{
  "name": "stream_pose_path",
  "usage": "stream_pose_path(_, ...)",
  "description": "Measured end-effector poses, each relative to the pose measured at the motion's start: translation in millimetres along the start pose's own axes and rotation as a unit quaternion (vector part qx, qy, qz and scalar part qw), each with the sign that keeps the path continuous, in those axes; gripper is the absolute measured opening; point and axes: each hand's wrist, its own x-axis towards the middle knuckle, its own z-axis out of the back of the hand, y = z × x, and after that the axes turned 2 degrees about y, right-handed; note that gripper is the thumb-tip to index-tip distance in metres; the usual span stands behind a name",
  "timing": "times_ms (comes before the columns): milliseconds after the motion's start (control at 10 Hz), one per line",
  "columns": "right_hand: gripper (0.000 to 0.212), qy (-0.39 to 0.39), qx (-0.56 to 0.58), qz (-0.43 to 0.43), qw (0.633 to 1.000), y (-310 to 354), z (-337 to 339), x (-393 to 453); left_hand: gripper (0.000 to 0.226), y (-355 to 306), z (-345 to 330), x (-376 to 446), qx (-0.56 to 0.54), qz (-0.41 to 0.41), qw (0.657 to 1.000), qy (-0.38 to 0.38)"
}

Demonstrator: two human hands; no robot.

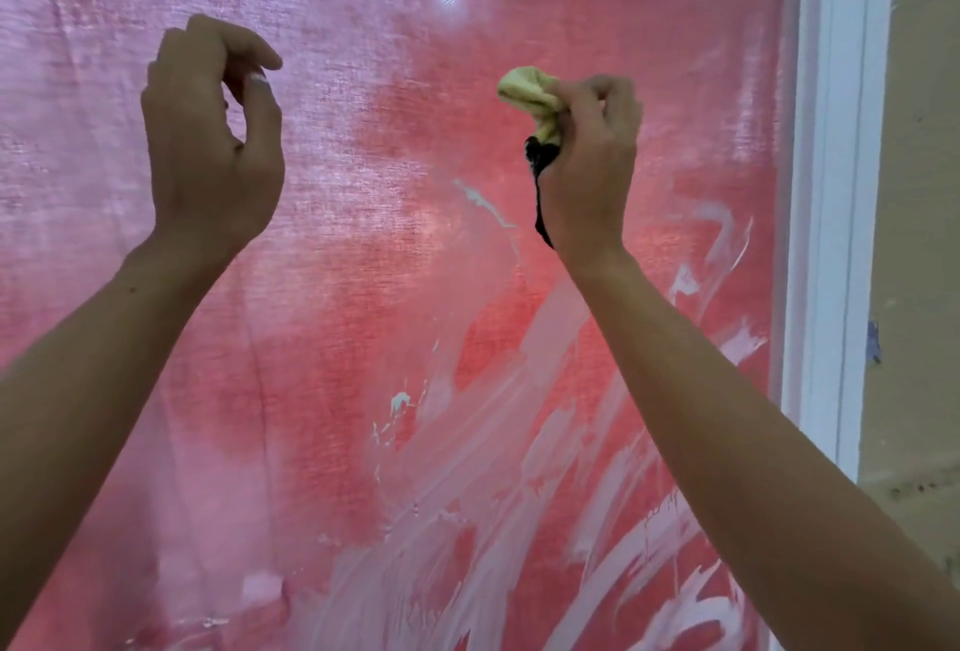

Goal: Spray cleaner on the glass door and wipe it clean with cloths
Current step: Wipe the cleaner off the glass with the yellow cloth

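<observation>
Right hand (589, 151) grips yellow cloth (527, 94) w/ black part; left hand (213, 141) curled, empty; no writing.

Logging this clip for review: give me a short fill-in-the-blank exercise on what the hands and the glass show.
1. The right hand grips a bunched ____ cloth.
2. The left hand, fingers curled, holds ____.
3. White smears are thickest on the ____ right of the glass door.
4. The white door frame stands to the ____ of the glass.

Missing words: yellow; nothing; lower; right
</observation>
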Motion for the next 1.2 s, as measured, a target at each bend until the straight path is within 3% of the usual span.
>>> stream_pose_path(200,0.020,0.134,0.040,0.203,0.969,31,0,-66,0.043,0,1,-1,-0.010,0.012,1.000,-0.010)
stream_pose_path(300,0.031,0.154,0.021,0.152,0.976,27,9,-51,0.043,-2,3,-1,-0.026,0.028,0.999,-0.022)
stream_pose_path(400,0.038,0.108,0.007,0.025,0.994,19,11,-22,0.043,-1,5,-3,-0.028,0.029,0.999,-0.016)
stream_pose_path(500,0.029,0.063,0.018,0.041,0.997,22,-2,-27,0.041,-1,4,-2,-0.018,0.017,1.000,-0.011)
stream_pose_path(600,0.028,0.149,0.038,0.100,0.983,43,0,-68,0.042,-1,4,-3,-0.023,0.013,1.000,-0.004)
stream_pose_path(700,0.016,0.187,0.064,0.260,0.945,55,2,-94,0.043,-2,4,-3,-0.022,0.028,0.999,0.009)
stream_pose_path(800,0.019,0.186,0.050,0.236,0.953,46,4,-76,0.043,-3,4,-4,-0.025,0.030,0.999,0.005)
stream_pose_path(900,0.029,0.110,0.012,0.064,0.992,36,-1,-40,0.041,-3,5,-4,-0.021,0.028,0.999,0.008)
stream_pose_path(1000,0.026,0.058,0.021,0.055,0.997,34,-9,-30,0.041,-3,3,-3,-0.019,0.024,0.999,0.009)
stream_pose_path(1100,0.026,0.132,0.040,0.113,0.984,49,-6,-77,0.041,1,4,-3,-0.017,0.012,1.000,0.003)
stream_pose_path(1200,0.013,0.194,0.070,0.237,0.949,57,5,-121,0.039,0,6,-2,-0.003,0.011,1.000,0.000)
